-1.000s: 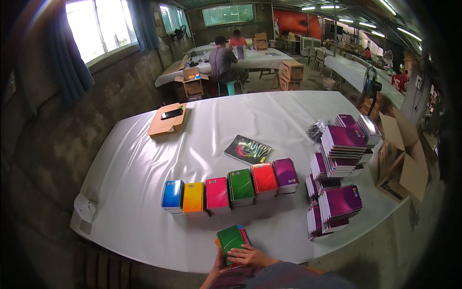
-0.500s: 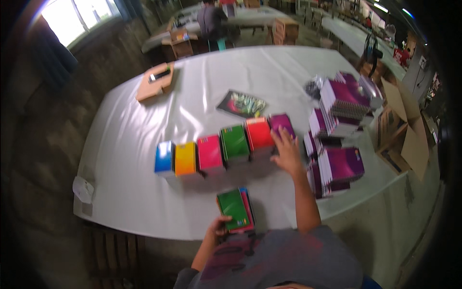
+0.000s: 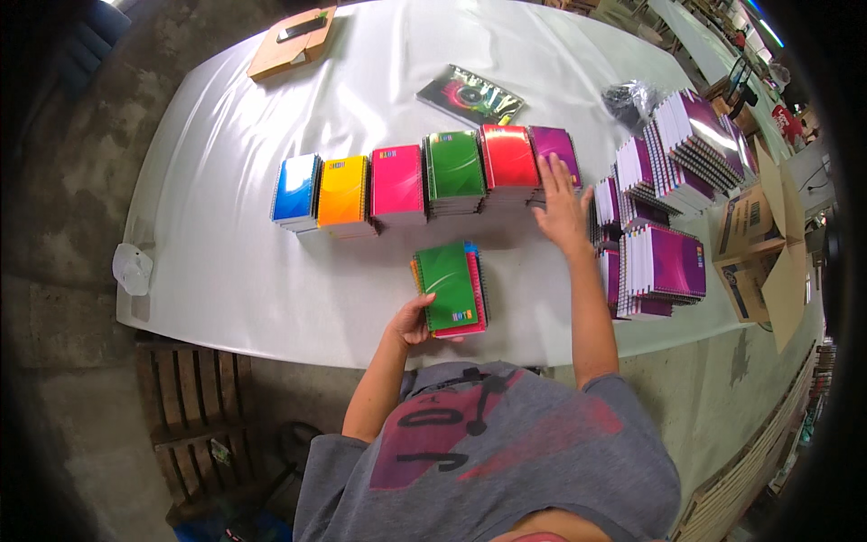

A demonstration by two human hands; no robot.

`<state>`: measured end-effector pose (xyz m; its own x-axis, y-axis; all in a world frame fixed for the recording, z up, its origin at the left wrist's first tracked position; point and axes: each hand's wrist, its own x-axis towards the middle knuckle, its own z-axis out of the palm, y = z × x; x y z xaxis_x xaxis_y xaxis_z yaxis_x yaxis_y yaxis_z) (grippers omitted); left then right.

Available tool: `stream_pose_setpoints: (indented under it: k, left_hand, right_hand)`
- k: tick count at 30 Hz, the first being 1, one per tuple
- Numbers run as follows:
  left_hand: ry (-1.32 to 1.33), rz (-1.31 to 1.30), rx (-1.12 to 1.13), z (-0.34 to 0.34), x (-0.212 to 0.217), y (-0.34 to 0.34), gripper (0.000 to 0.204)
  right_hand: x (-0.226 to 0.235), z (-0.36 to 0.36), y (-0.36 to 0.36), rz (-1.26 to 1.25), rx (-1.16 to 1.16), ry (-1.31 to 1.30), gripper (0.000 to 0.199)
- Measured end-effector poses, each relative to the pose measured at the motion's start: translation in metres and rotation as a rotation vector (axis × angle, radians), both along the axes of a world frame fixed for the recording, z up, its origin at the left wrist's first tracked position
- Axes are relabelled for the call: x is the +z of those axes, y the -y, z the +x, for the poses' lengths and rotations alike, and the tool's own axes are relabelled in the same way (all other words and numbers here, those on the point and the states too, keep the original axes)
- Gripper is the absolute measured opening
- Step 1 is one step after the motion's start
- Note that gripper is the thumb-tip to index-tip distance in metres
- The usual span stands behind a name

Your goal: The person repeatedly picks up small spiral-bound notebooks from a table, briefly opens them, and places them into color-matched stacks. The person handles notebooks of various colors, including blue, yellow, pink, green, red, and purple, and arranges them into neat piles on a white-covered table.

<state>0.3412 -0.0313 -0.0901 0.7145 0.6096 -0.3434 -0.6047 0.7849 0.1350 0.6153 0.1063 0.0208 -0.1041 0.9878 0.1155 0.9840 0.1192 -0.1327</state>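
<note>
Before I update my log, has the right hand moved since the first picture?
Yes. Against the row of notebook stacks, the right hand has moved forward and rightward, from the held green notebook to the purple stack at the row's right end.

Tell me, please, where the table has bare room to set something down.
Bare patches: left of the blue notebook stack; between the flattened cardboard and black notebook. Crowded: right end, with purple spiral notebook piles near the open cardboard box.

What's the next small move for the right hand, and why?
Probably close the right hand on the top purple notebook beside the red stack: that hand is open over it, while the bundle in the left hand has green on top and no purple showing.
</note>
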Motion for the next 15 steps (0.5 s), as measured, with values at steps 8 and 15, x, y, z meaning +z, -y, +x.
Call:
stream_pose_setpoints:
  k: [8, 15]
  left_hand:
    - [-0.069, 0.063, -0.038, 0.001, 0.013, -0.005, 0.057]
    - [-0.070, 0.037, -0.027, 0.000, 0.009, -0.004, 0.055]
  right_hand:
    - [-0.037, -0.030, -0.013, 0.219, 0.168, -0.076, 0.057]
    - [-0.034, -0.027, -0.013, 0.255, 0.159, -0.130, 0.042]
